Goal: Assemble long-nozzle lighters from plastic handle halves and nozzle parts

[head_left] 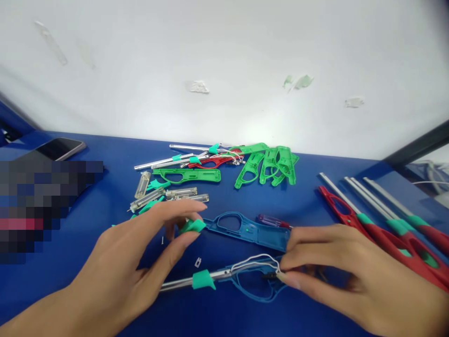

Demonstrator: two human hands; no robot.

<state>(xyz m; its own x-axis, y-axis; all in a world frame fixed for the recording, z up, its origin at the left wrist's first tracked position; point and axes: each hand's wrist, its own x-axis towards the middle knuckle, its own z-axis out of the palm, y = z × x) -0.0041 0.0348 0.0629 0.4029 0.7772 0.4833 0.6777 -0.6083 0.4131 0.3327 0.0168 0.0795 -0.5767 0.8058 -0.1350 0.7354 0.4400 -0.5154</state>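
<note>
My left hand pinches a small teal-green plastic piece between thumb and fingers. Below it lies a long-nosed lighter in parts: a metal tube with a teal collar, set into a blue handle half. White wires run from the tube along that half. At their right end, the thumb and fingers of my right hand are pinched together; the fingers hide exactly what is between them. A second blue handle half lies just beyond, partly covered by my right hand.
Behind are green handle halves, a red half and metal tubes. Clear fuel tanks lie left, a screwdriver mid-table, and several red lighters right. A phone is far left; a tiny white part lies between my hands.
</note>
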